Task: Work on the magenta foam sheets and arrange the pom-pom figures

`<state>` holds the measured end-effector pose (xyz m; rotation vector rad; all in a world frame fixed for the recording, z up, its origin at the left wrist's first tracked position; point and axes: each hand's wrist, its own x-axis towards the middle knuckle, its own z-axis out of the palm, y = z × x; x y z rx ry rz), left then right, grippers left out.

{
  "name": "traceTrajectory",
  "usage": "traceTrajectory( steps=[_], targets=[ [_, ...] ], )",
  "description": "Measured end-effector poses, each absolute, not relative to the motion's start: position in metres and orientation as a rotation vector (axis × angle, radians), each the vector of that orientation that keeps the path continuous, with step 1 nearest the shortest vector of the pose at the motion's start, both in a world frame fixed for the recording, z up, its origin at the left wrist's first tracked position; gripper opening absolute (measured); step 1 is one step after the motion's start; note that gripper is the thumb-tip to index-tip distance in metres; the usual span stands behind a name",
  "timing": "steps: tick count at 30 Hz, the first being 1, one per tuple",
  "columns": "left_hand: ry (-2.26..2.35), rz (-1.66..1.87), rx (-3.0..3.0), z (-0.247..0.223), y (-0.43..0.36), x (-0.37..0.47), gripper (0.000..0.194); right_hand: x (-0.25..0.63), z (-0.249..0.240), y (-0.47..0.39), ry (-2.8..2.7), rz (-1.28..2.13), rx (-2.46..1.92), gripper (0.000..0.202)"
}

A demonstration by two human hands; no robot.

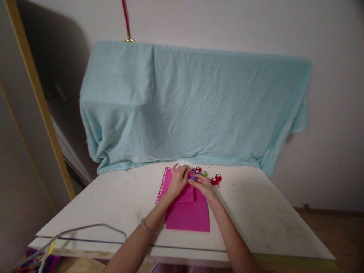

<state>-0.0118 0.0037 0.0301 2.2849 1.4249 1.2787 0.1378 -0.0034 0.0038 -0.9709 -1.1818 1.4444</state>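
My left hand (179, 179) is over the upper part of a pink sheet with a row of small holes or dots down its left edge. My right hand (204, 184) meets it from the right, and its fingers pinch a small purple piece (193, 176) between the two hands. The left fingertips are bent against the same spot, on pink material. Under both hands lies a larger pink sheet (189, 219). Just beyond the fingers are small red, green and purple pieces with eyes, such as a green one (204, 173).
Red pieces with eyes (216, 179) lie right of my right hand on the white table (256, 212). A light blue cloth (199, 102) hangs behind the table. A grey wire loop (93, 226) crosses the front left edge. A red cord (126, 19) hangs on the wall.
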Motion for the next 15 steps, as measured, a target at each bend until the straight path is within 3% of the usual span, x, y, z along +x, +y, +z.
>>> traceTrajectory(
  steps=[15],
  targets=[
    [1.417, 1.306, 2.247, 0.0298, 0.0049, -0.0096, 0.020, 0.1391, 0.0072, -0.0028, -1.260, 1.386, -0.951, 0.042]
  ],
)
